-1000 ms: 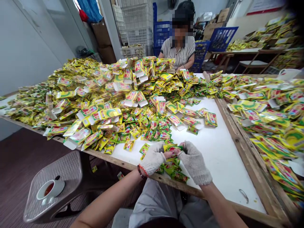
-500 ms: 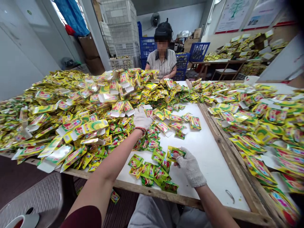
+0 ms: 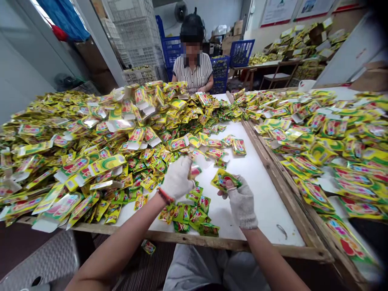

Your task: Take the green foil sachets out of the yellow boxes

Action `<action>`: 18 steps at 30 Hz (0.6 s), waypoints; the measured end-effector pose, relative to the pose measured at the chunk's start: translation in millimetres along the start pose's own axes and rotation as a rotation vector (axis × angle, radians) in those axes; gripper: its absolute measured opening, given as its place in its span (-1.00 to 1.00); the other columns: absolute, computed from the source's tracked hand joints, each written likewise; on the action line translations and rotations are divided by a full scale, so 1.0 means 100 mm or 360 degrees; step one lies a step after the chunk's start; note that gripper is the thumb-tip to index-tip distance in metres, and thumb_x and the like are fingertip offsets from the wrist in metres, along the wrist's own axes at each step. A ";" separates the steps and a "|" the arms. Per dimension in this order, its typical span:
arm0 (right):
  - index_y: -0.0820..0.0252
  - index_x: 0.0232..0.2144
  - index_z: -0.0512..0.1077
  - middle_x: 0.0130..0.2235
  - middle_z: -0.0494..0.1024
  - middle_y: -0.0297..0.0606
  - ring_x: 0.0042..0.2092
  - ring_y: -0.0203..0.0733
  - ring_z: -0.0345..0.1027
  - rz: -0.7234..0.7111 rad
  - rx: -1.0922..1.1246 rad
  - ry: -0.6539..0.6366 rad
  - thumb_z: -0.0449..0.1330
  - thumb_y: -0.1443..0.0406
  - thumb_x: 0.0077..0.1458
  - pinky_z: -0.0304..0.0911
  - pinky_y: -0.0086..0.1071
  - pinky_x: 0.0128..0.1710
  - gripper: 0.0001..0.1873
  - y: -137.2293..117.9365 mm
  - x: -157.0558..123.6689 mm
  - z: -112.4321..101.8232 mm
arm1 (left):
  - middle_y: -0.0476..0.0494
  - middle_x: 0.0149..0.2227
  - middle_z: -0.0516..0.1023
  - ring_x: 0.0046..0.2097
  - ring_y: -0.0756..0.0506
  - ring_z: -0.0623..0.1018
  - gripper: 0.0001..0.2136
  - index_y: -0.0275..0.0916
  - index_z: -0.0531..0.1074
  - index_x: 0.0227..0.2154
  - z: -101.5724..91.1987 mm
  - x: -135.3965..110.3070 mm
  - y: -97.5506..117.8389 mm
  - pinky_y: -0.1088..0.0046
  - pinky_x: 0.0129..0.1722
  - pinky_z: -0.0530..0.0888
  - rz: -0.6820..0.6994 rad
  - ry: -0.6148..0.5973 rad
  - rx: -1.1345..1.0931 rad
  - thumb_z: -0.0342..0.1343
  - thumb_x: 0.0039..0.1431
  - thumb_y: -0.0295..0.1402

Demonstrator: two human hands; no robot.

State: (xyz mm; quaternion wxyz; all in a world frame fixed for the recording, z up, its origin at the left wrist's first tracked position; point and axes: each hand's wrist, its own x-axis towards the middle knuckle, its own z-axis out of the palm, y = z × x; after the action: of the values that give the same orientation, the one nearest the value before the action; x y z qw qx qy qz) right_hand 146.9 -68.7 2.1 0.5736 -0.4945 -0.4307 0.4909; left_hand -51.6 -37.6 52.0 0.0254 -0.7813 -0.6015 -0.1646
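Wooden edging [image 3: 212,241] fronts the white table [image 3: 266,202], loose green sachets [image 3: 192,218] lying near it; just beyond, the gloved right hand [image 3: 242,200] pinches yellow sachets [image 3: 223,180], number unclear, over the table, while the gloved left hand [image 3: 178,178] grasps a blurred box [image 3: 195,170]; farther, a heap [image 3: 115,121] spreads leftward, then a person [image 3: 194,72], then blue crates [image 3: 241,52]

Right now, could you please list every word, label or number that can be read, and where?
No text can be read for certain.
Packet in the right hand: lettering too blurred.
Carton at the left hand: print too blurred.
Piled packs: lettering too blurred.
Wall posters: print too small.
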 end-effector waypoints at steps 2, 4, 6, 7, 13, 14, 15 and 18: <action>0.16 -0.25 0.24 -0.39 0.49 -0.31 -0.57 -0.32 0.35 0.0006 0.0045 0.0041 0.16 0.01 0.05 0.19 -0.45 -0.62 -0.61 -0.05 -0.03 -0.02 | -0.24 -0.05 0.36 -0.02 -0.24 0.40 -0.35 -0.25 0.14 0.14 0.10 -0.25 0.13 0.22 -0.02 0.37 0.0079 -0.0161 -0.0042 0.12 -0.11 -0.40; 0.17 -0.27 0.26 -0.42 0.49 -0.32 -0.58 -0.34 0.32 0.0039 -0.0072 -0.0022 0.16 0.01 0.04 0.17 -0.45 -0.63 -0.62 -0.09 -0.07 -0.06 | -0.23 -0.04 0.35 -0.01 -0.23 0.38 -0.39 -0.23 0.19 0.09 0.19 -0.42 0.22 0.22 -0.02 0.37 0.0133 -0.0237 -0.0103 0.12 -0.12 -0.43; 0.18 -0.31 0.30 -0.49 0.47 -0.35 -0.59 -0.34 0.28 0.0051 -0.0327 -0.0129 0.16 0.03 0.03 0.18 -0.45 -0.61 -0.65 -0.12 -0.09 -0.12 | -0.20 -0.04 0.34 0.00 -0.22 0.37 -0.43 -0.21 0.22 0.06 0.24 -0.52 0.27 0.22 -0.01 0.36 0.0160 -0.0244 -0.0177 0.12 -0.11 -0.45; 0.19 -0.33 0.33 -0.52 0.46 -0.36 -0.60 -0.34 0.27 0.0041 -0.0481 -0.0175 0.16 0.04 0.03 0.19 -0.45 -0.60 -0.67 -0.14 -0.10 -0.16 | -0.20 -0.05 0.34 0.00 -0.21 0.37 -0.45 -0.20 0.22 0.05 0.24 -0.54 0.29 0.22 -0.01 0.37 0.0166 -0.0244 -0.0222 0.11 -0.10 -0.46; 0.20 -0.32 0.44 -0.45 0.54 -0.29 -0.53 -0.28 0.31 -0.0078 -0.1050 -0.0427 0.16 0.13 -0.01 0.22 -0.42 -0.56 -0.72 -0.22 -0.05 -0.36 | -0.18 -0.11 0.34 -0.05 -0.17 0.38 -0.53 -0.23 0.26 -0.03 0.17 -0.57 0.29 0.27 -0.05 0.39 0.0163 -0.0248 -0.0491 0.08 -0.09 -0.48; 0.21 -0.31 0.45 -0.44 0.55 -0.28 -0.49 -0.25 0.34 -0.0091 -0.1062 -0.0466 0.15 0.14 -0.01 0.24 -0.42 -0.54 -0.73 -0.24 -0.04 -0.38 | -0.17 -0.13 0.34 -0.07 -0.17 0.39 -0.57 -0.23 0.27 -0.06 0.17 -0.57 0.29 0.27 -0.06 0.40 0.0145 -0.0247 -0.0524 0.08 -0.09 -0.47; 0.21 -0.31 0.46 -0.43 0.55 -0.28 -0.45 -0.23 0.37 -0.0106 -0.1053 -0.0499 0.15 0.15 -0.01 0.26 -0.41 -0.50 -0.73 -0.26 -0.03 -0.40 | -0.17 -0.14 0.35 -0.08 -0.16 0.39 -0.59 -0.23 0.27 -0.09 0.16 -0.57 0.30 0.27 -0.07 0.41 0.0138 -0.0250 -0.0552 0.07 -0.09 -0.47; 0.21 -0.34 0.48 -0.40 0.57 -0.28 -0.37 -0.20 0.42 -0.0121 -0.1011 -0.0665 0.15 0.17 0.01 0.31 -0.40 -0.42 -0.76 -0.30 0.00 -0.43 | -0.17 -0.14 0.36 -0.10 -0.16 0.39 -0.55 -0.23 0.27 -0.08 0.13 -0.58 0.32 0.28 -0.09 0.41 0.0229 -0.0287 -0.0541 0.06 -0.14 -0.50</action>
State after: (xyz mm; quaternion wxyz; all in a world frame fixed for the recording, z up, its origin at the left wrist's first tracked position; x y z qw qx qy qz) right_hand 193.0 -75.4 25.7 0.3095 -0.5205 -0.6870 0.4016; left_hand -31.6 -97.2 28.5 -0.1492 -0.8270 -0.5073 -0.1909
